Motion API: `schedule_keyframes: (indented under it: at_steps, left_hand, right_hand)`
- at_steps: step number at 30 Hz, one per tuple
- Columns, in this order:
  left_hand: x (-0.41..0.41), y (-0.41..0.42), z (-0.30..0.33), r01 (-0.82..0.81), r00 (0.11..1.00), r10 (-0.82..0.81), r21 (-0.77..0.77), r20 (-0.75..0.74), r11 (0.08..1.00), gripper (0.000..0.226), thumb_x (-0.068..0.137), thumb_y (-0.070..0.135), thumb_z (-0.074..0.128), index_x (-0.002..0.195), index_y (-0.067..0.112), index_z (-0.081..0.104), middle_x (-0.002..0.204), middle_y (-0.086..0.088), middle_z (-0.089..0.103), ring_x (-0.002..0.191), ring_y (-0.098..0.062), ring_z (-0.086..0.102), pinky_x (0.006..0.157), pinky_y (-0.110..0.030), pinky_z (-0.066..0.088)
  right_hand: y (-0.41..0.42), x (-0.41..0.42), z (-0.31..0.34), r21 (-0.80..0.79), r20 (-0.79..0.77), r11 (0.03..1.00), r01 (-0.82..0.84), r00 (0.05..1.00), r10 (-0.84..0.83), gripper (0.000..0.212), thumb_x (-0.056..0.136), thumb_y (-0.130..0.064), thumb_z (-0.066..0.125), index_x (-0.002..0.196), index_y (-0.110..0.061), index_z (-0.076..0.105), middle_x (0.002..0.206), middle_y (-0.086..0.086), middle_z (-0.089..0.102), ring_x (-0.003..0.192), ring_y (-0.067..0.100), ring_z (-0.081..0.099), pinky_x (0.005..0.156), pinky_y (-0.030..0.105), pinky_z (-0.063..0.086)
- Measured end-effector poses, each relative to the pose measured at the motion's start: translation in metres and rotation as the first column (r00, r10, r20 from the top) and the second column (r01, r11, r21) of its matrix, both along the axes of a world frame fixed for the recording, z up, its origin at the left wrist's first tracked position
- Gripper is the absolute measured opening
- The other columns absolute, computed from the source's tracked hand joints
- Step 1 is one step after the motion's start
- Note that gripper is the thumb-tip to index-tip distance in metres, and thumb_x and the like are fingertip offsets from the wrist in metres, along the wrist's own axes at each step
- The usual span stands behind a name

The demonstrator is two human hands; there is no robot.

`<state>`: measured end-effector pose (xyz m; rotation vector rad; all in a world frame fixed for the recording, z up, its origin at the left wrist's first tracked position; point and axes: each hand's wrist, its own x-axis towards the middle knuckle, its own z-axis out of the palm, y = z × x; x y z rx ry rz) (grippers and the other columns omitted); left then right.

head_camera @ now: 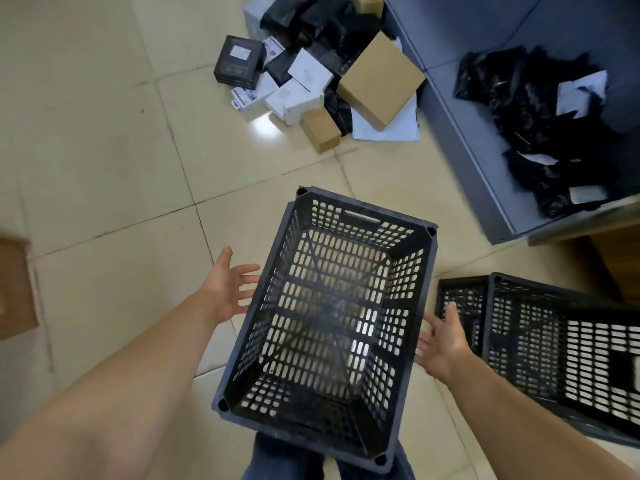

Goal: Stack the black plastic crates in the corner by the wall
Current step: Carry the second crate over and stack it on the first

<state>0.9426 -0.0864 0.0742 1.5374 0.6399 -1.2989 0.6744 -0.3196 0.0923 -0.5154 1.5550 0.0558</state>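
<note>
A black plastic crate [329,327] stands upright in the middle of the view, above the person's legs, with its open top toward the camera. Nothing lies inside it; the cream floor tiles [104,168] show through the holes of its bottom and walls. The left hand [230,285] is at 9 o'clock of the crate, just beside its long wall, fingers straight and spread apart, holding nothing. The right hand [441,344] is at 3 o'clock, also spread with straight fingers, near the opposite wall. Whether either palm touches the crate I cannot tell.

At 4 o'clock more black crates [554,344] lie on the floor, partly cut by the edge. At 12 o'clock a heap of parcels [311,74] rests on the tiles: brown cartons, white boxes, black bags. At 2 o'clock a grey surface [467,46] carries black bags [540,126] with white labels.
</note>
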Motion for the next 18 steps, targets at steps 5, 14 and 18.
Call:
schedule_keyframes:
  at_steps: [5,14,18]
  left_hand:
    - [0.001,0.034,0.077,-0.073,0.997,0.073,-0.026,-0.002,0.997,0.078,0.088,0.069,0.012,0.122,0.014,0.056,0.116,-0.009,0.056,0.104,-0.026,0.051,0.09,-0.046,0.039]
    - [-0.012,0.122,0.208,-0.194,0.981,0.195,-0.094,0.007,0.976,0.087,0.085,0.074,0.01,0.125,0.011,0.054,0.124,-0.01,0.054,0.116,-0.029,0.046,0.098,-0.051,0.039]
    - [-0.027,0.163,0.246,-0.266,0.962,0.272,-0.104,0.041,0.958,0.087,0.085,0.075,0.01,0.118,0.01,0.058,0.122,-0.011,0.055,0.115,-0.03,0.048,0.098,-0.051,0.039]
  right_hand:
    - [0.011,0.022,0.074,-0.045,-0.002,0.997,-0.066,0.998,0.066,0.074,0.086,-0.072,0.025,0.133,-0.019,0.048,0.102,0.015,0.061,0.095,0.029,0.058,0.092,0.047,0.045]
    - [0.045,0.067,0.205,-0.098,0.023,0.953,-0.288,0.956,0.292,0.075,0.089,-0.068,0.019,0.132,-0.014,0.049,0.116,0.02,0.057,0.114,0.033,0.052,0.105,0.051,0.036]
    - [0.067,0.088,0.244,-0.134,0.03,0.907,-0.399,0.913,0.406,0.069,0.09,-0.067,0.019,0.122,-0.016,0.051,0.103,0.016,0.057,0.104,0.032,0.052,0.106,0.052,0.034]
